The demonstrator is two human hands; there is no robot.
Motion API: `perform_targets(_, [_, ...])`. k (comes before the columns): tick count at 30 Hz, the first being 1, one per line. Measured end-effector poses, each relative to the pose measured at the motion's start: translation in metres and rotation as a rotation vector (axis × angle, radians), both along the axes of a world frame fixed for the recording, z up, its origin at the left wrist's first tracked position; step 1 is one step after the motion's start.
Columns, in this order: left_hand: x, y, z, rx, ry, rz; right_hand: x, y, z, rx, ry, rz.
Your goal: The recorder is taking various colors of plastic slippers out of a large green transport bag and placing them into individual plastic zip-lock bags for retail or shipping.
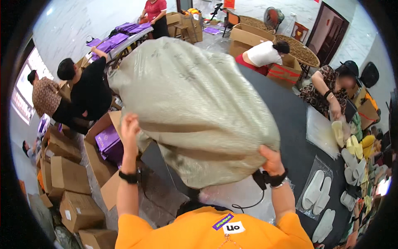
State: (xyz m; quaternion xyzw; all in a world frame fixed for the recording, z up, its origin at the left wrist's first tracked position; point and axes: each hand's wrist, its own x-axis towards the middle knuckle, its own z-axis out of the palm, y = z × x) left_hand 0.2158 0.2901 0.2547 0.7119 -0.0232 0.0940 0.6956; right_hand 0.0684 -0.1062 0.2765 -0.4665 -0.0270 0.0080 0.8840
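A large grey-green woven plastic sack [195, 108] is spread out in the air in front of me, bulging and creased, over the dark table. At its lower right edge, my right hand [271, 159] grips the fabric with the thumb on top. My left hand [130, 126] is raised at the sack's left edge with fingers curled closed; the sack's margin appears to be pinched there. Beneath the sack, clear plastic bags [240, 195] lie on the table in front of my body. The sack hides much of the tabletop.
White slippers [317, 193] and a stack of clear bags [321, 130] lie on the dark table [286, 112]. A person [331, 89] handles slippers at the right; another [261, 54] bends over a carton. Open [97, 153] and closed cartons [81, 211] crowd the left, where several people work.
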Motion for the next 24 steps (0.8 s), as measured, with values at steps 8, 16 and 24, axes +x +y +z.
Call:
perform_targets(8, [0.084,0.035,-0.034,0.215,0.153,0.237,-0.097,-0.031,-0.060,-0.196,0.074,-0.135])
perform_targets(16, [0.128,0.103,-0.093,-0.135,0.297,0.302,-0.107,-0.068,-0.072,-0.019,0.222,-0.316])
perform_targets(24, [0.181,0.127,-0.057,0.285,0.108,0.611,-0.148,-0.111,-0.129,-0.067,0.290,-0.541])
